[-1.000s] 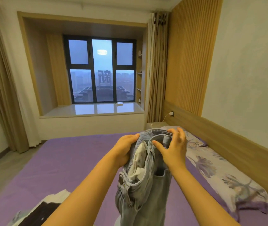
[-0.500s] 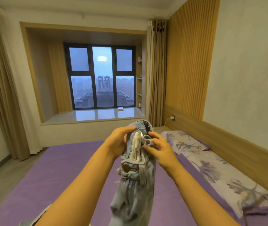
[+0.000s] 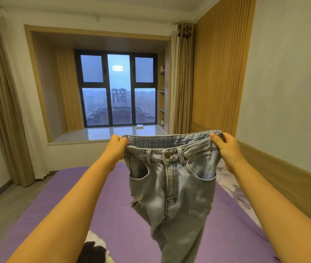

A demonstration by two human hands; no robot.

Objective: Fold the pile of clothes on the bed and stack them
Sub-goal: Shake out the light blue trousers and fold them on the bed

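Jeans [image 3: 171, 179] hung stretched at the waistband above the purple bed [image 3: 124, 221] — my left hand [image 3: 117, 147] gripped one end of the band, my right hand [image 3: 226, 149] pinched the other, fingers curled over the denim. Front side faced me, button done up, legs dangling toward the bed. Dark and white clothes [image 3: 94, 249] lay on the bed below my left forearm — a floral pillow [image 3: 234, 188] sat behind the jeans.
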